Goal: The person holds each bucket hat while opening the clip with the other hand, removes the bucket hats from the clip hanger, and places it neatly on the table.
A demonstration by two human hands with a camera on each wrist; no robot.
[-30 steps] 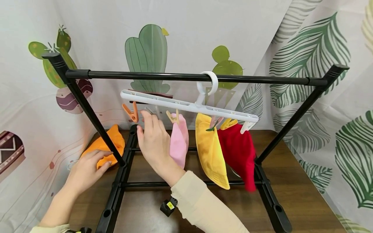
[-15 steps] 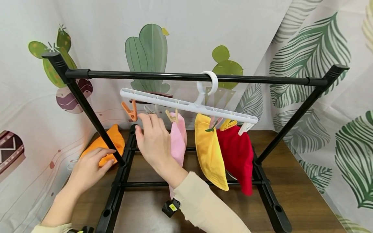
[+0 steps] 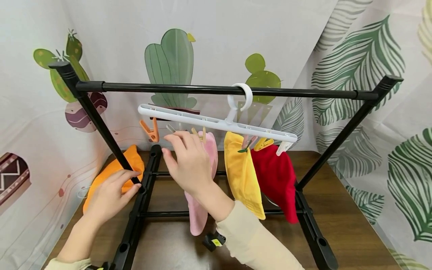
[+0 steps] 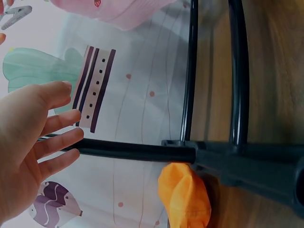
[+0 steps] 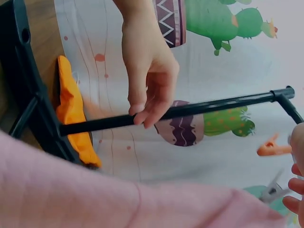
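Observation:
In the head view my right hand [image 3: 190, 161] is raised under the white hanger [image 3: 202, 120], fingers loosely bent, in front of a pink cloth piece [image 3: 199, 221] that hangs from a beige clothespin [image 3: 204, 134]. A grey clothespin [image 3: 170, 128] and an orange clothespin [image 3: 150, 130] hang without cloth left of the fingertips. In the right wrist view the fingers [image 5: 295, 185] lie close beside the grey clothespin. My left hand [image 3: 113, 195] is by the rack's left post [image 3: 104, 127], fingers extended and overlapping it, before an orange cloth piece [image 3: 135, 161].
A yellow cloth hat [image 3: 243, 176] and a red cloth piece [image 3: 275, 180] hang from clothespins on the hanger's right half. The black rack [image 3: 162, 88] stands on a wooden table [image 3: 351, 225]. Printed curtains [image 3: 216, 41] close off the back and sides.
My right hand has moved right and slightly down, away from the orange clothespin. The pink cloth's lower end has swung left. My left hand has shifted slightly right.

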